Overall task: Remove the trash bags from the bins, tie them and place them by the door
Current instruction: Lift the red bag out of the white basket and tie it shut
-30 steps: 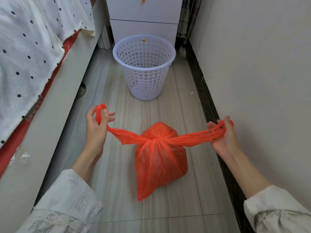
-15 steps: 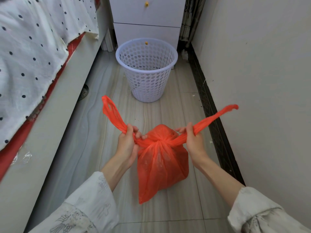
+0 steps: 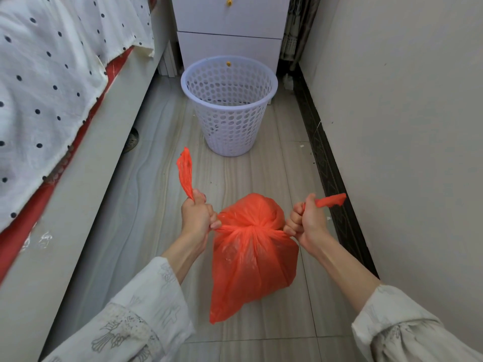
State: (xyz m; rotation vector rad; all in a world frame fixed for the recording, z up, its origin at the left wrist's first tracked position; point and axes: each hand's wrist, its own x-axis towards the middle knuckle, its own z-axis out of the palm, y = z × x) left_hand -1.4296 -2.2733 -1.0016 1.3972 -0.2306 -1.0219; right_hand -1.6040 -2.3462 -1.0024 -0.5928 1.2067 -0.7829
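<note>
Between the bed and the right-hand wall, a person holds an orange trash bag [image 3: 251, 257] over the tiled floor [image 3: 146, 218], its gathered neck cinched into a knot at the middle. The left hand [image 3: 197, 218] is a closed fist around the bag's left handle strip [image 3: 186, 171], the loose end of which stands up out of the top of the fist. The right hand [image 3: 307, 220] is likewise clenched on the right handle strip [image 3: 330, 200], its end poking out to the right toward the wall [image 3: 405, 152]. The two fists sit either side of the knot, apart, with the plastic drawn taut between them. Farther off stands a white perforated bin [image 3: 230, 111], with no bag in it, in front of a white drawer unit [image 3: 230, 30]. On the left a polka-dot sheet [image 3: 52, 74] drapes over the bed's edge.
</note>
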